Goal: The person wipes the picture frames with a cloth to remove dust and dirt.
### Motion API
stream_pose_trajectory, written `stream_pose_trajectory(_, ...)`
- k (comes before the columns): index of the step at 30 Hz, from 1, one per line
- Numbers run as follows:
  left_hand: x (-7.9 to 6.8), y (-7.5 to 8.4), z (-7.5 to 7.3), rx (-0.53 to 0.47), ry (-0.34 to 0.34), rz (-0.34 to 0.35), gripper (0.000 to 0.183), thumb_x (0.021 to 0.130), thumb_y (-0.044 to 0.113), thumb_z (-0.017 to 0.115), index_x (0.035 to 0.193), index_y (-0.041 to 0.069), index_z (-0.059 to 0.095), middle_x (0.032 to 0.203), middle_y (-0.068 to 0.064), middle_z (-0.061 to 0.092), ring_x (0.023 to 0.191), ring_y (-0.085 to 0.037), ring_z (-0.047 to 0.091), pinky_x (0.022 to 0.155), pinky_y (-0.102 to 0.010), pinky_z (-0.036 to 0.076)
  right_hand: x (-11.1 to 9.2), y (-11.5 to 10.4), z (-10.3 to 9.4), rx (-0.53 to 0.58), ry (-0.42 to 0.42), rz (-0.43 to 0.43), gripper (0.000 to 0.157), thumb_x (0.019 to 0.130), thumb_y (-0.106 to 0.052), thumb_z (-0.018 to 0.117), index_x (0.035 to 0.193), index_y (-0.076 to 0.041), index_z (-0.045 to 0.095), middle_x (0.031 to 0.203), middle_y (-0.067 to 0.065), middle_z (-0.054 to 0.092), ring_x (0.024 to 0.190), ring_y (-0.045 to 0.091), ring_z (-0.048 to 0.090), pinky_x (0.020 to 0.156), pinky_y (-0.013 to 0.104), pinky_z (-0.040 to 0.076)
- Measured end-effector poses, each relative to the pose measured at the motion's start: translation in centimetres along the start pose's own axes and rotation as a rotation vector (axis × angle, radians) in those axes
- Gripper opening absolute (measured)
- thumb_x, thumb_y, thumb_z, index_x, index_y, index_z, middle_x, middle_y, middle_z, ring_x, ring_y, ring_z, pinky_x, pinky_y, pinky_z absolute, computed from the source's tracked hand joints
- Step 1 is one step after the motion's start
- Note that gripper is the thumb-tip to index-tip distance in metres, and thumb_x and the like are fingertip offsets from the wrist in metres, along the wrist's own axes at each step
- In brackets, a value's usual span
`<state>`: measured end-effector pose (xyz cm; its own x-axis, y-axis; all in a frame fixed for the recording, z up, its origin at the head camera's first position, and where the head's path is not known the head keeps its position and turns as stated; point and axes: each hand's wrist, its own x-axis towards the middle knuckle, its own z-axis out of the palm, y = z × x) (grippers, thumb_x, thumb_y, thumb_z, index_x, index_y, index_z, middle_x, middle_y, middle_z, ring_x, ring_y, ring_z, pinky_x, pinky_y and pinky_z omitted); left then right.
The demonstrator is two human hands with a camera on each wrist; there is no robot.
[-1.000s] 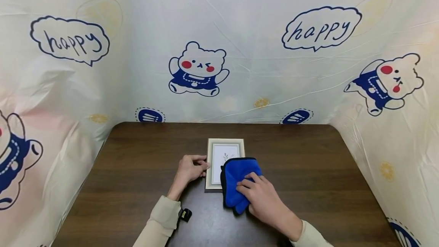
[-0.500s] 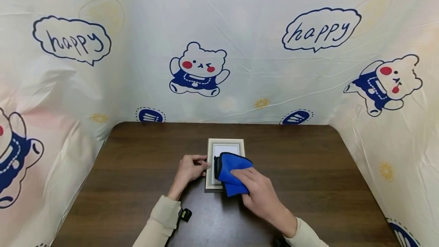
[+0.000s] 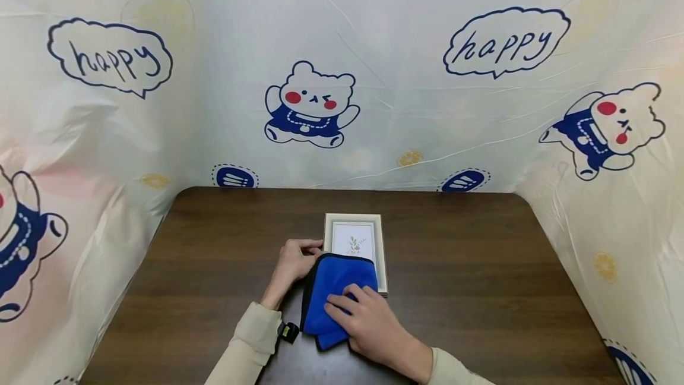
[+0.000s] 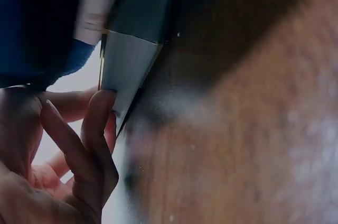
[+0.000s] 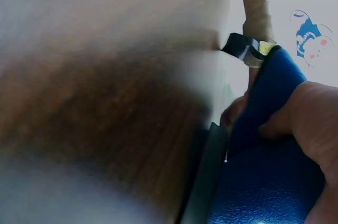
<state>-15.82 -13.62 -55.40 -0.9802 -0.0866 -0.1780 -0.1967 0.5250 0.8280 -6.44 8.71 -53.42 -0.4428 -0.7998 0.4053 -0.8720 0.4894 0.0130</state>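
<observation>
Gripped cloth (image 3: pixel 339 278) in right hand (image 3: pixel 370 321) at lower centre, touched frame (image 3: pixel 354 235) with left hand (image 3: pixel 295 261) ungripped, and perhaps risked skidding it by rubbing too hard.

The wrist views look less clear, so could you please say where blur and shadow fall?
Left wrist: the dark brown wood-grain table blurred, deep shadow beside the cream rectangular picture frame; right wrist: the table blurred too, the folded blue cloth mostly dark; head, by contrast: outlines fairly sharp.
</observation>
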Motion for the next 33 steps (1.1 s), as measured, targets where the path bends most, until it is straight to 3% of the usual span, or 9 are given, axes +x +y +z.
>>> stream_pose_trajectory(5,0.2,0.3,-0.1,-0.001,0.0,-0.016,0.028,0.086,0.021,0.087,0.113,0.014,0.085,0.102,-0.005,0.081,0.095,-0.023,0.073,0.078,-0.034,0.054,0.8,0.0,0.6,-0.086,-0.108,-0.091,0.032,0.091,-0.016,0.072,0.121,-0.025,0.079,0.121,-0.01,0.075,0.101,0.015,0.062,0.076,0.03,0.05)
stream_pose_trajectory(8,0.4,0.5,-0.1,0.004,0.002,-0.019,0.028,0.084,0.02,0.088,0.111,0.012,0.085,0.095,-0.001,0.08,0.085,-0.017,0.07,0.07,-0.029,0.05,1.2,-0.1,0.8,-0.1,-0.142,-0.103,0.03,0.09,-0.015,0.074,0.118,-0.025,0.08,0.118,-0.011,0.074,0.1,0.014,0.063,0.073,0.028,0.049)
stream_pose_trajectory(16,0.3,0.9,-0.2,0.067,0.008,0.014,0.028,0.083,0.02,0.089,0.109,0.01,0.085,0.085,0.003,0.078,0.082,-0.015,0.07,0.075,-0.034,0.056,1.6,0.0,0.7,-0.033,-0.171,-0.029,0.034,0.084,-0.01,0.079,0.116,-0.021,0.081,0.115,-0.008,0.076,0.096,0.014,0.065,0.075,0.027,0.055)
stream_pose_trajectory(23,0.2,1.2,0.1,0.141,0.015,0.016,0.029,0.082,0.025,0.091,0.108,0.015,0.086,0.083,0.007,0.076,0.083,-0.014,0.069,0.082,-0.04,0.057,1.1,-0.1,0.3,-0.022,-0.186,0.014,0.038,0.079,-0.008,0.081,0.115,-0.02,0.081,0.117,-0.007,0.078,0.09,0.016,0.065,0.074,0.028,0.055)
stream_pose_trajectory(33,0.0,1.6,0.1,0.172,0.017,0.019,0.027,0.08,0.027,0.092,0.105,0.017,0.086,0.081,0.01,0.075,0.077,-0.011,0.067,0.079,-0.037,0.055,0.6,0.0,-0.1,-0.032,-0.182,0.036,0.039,0.076,-0.006,0.082,0.112,-0.021,0.082,0.116,-0.01,0.079,0.082,0.015,0.061,0.067,0.026,0.051)
